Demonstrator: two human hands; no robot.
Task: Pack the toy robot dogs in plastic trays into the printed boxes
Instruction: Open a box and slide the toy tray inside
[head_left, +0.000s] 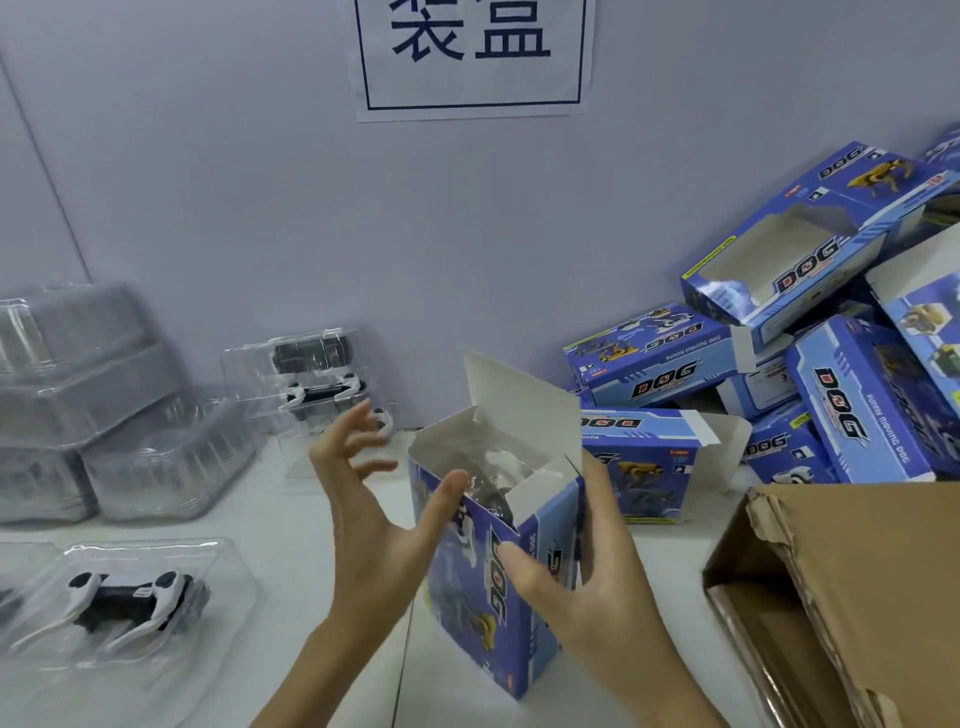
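Right hand (576, 597) gripping upright box (498, 582)

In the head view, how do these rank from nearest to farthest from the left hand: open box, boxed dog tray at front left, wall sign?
1. Open box: touching the left hand, at its thumb.
2. Dog tray: front left on the table.
3. Wall sign: high on the back wall.

toy dog (498, 467) mostly hidden inside box (498, 587), left fingers (363, 431) motion-blurred
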